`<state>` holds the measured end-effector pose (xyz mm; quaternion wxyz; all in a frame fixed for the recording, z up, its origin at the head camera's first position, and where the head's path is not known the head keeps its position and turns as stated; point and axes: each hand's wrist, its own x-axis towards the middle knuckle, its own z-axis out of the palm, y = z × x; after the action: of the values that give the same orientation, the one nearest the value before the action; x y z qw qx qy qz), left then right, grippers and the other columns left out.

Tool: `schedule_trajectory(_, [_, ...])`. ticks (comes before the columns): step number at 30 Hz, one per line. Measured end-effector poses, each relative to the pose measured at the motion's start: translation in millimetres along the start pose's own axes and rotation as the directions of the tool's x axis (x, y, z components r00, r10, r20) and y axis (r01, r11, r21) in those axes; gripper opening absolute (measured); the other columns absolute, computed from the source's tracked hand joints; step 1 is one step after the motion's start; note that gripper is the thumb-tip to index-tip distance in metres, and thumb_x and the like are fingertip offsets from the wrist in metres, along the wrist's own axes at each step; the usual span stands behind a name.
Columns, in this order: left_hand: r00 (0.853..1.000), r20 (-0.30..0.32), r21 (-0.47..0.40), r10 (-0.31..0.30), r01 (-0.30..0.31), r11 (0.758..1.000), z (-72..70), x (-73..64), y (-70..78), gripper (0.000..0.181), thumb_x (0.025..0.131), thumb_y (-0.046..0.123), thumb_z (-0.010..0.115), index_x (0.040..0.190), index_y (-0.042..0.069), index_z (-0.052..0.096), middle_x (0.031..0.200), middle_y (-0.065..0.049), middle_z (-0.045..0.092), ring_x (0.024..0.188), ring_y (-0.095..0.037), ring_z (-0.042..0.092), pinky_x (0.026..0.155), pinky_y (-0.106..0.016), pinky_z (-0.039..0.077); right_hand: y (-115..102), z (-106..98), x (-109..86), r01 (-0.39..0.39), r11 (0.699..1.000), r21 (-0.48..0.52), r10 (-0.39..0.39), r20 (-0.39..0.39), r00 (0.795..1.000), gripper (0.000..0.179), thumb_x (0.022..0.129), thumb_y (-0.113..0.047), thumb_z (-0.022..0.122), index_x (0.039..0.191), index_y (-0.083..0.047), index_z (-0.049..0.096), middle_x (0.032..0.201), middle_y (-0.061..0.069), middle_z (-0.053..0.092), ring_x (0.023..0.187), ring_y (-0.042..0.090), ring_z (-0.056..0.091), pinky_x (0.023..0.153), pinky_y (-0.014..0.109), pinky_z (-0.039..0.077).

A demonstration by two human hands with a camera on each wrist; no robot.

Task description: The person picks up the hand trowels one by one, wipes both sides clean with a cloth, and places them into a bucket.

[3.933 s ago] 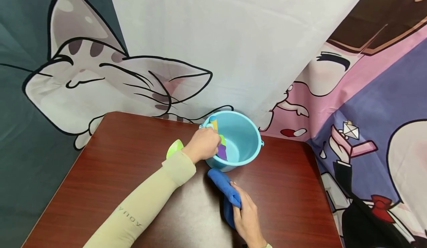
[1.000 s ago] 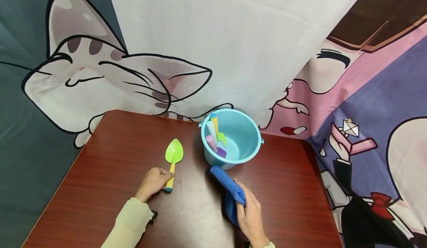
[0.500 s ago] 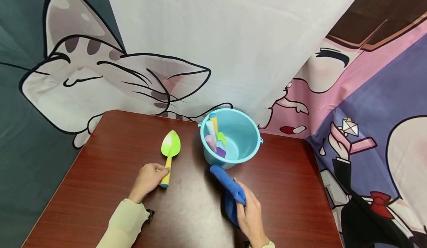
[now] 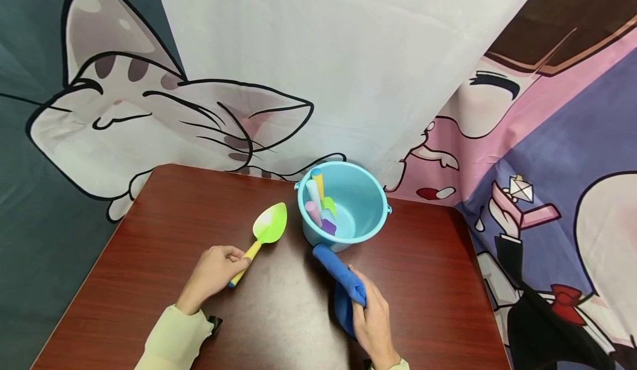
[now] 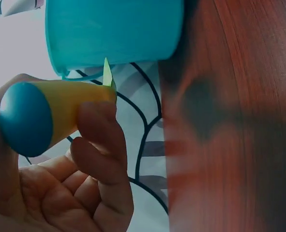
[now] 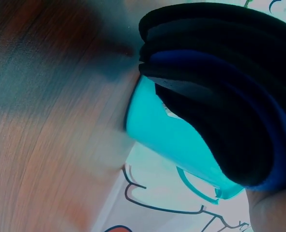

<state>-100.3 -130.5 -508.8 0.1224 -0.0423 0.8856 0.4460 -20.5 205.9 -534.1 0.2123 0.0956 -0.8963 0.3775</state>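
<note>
My left hand [image 4: 215, 270] pinches the yellow handle of a toy trowel [image 4: 271, 224] with a lime-green blade and a blue end cap. In the left wrist view the trowel's handle [image 5: 67, 108] lies between thumb and fingers, above the table. My right hand [image 4: 372, 317] grips a folded blue cloth [image 4: 343, 279], its far end close to the front of the bucket. The light-blue bucket [image 4: 365, 229] stands near the table's back edge. Inside it, a pink handle [image 4: 313, 213], a pale-blue handle [image 4: 314, 194] and a yellow handle [image 4: 319, 184] lean on the left wall.
Under everything lies a dark red-brown wooden table [image 4: 423, 281]. A cartoon-printed cloth backdrop [image 4: 318, 55] rises directly behind the table's back edge and along its sides.
The left hand has come back from the bucket and taken up the trowel left of it. Its blade has just swung right, toward the bucket. The right hand has barely moved.
</note>
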Motion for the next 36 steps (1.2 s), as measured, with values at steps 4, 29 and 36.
schedule_trajectory(4, [0.999, 0.026, 0.007, 0.026, -0.027, 1.0, 1.0, -4.6, 0.3, 0.016, 0.083, 0.018, 0.071, 0.092, 0.006, 0.074, 0.075, 0.003, 0.066, 0.064, -0.012, 0.058, 0.058, -0.028, 0.047, -0.5, 0.7, 0.2, 0.005, 1.0, 0.005, -0.005, -0.014, 1.0, 0.043, 0.095, 0.003, 0.061, 0.136, -0.01, 0.062, 0.129, 0.006, 0.067, 0.118, 0.021, 0.063, 0.103, 0.012, 0.035])
schedule_trajectory(29, [0.964, 0.135, 0.138, 0.23, -0.249, 0.959, 32.5, -22.0, 14.6, 0.013, 0.07, 0.014, 0.072, 0.079, 0.019, 0.079, 0.07, 0.014, 0.065, 0.056, -0.005, 0.046, 0.055, -0.023, 0.04, -18.6, 11.8, 19.0, 0.415, 0.91, -0.001, -0.405, -0.216, 0.888, 0.034, 0.106, -0.013, 0.047, 0.123, 0.012, 0.063, 0.123, 0.023, 0.066, 0.113, 0.037, 0.063, 0.108, 0.027, 0.039])
schedule_trajectory(36, [0.947, 0.123, 0.112, 0.297, -0.311, 0.944, 46.3, -23.4, 21.3, 0.009, 0.072, 0.015, 0.071, 0.075, 0.02, 0.078, 0.065, 0.018, 0.06, 0.055, -0.001, 0.045, 0.056, -0.023, 0.039, -28.9, 19.2, 22.3, 0.49, 0.872, 0.004, -0.48, -0.191, 0.856, 0.032, 0.101, -0.007, 0.046, 0.12, 0.012, 0.064, 0.122, 0.024, 0.066, 0.111, 0.038, 0.064, 0.108, 0.032, 0.04])
